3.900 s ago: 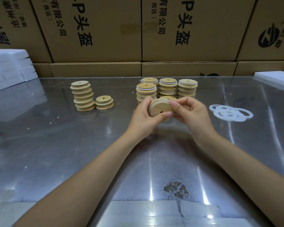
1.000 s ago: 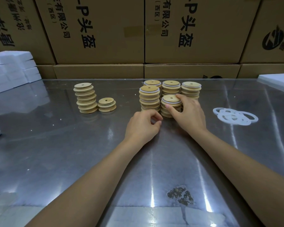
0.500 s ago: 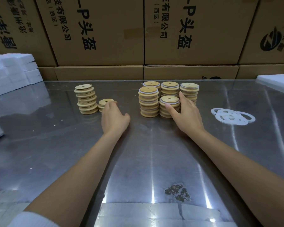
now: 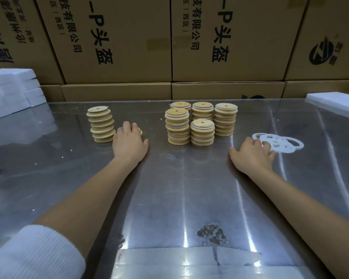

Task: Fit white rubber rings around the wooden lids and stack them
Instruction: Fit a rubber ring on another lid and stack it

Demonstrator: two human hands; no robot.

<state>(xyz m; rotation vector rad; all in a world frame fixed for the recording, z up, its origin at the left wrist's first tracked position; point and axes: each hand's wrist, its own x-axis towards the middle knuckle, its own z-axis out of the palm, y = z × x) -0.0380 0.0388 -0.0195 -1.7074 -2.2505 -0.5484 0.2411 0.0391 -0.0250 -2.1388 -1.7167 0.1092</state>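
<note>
Several stacks of wooden lids with white rings (image 4: 202, 131) stand at the table's middle back. A tall stack of bare wooden lids (image 4: 101, 124) stands to their left. My left hand (image 4: 129, 141) lies over a short stack of bare lids beside it, fingers curled over the top lid (image 4: 140, 131) and thumb at its near side; only the lid's right edge shows. Loose white rubber rings (image 4: 280, 142) lie overlapping at the right. My right hand (image 4: 252, 154) rests palm down there, straight fingertips touching the nearest ring.
Large printed cardboard boxes (image 4: 119, 47) wall off the back of the shiny metal table (image 4: 179, 198). White foam blocks (image 4: 12, 87) are piled at the far left, and a white foam slab (image 4: 334, 101) lies at the far right. A scuffed patch (image 4: 212, 232) marks the near table.
My right hand has left the front ringed stack and moved right onto the loose rings. My left hand has settled on the short stack of bare lids.
</note>
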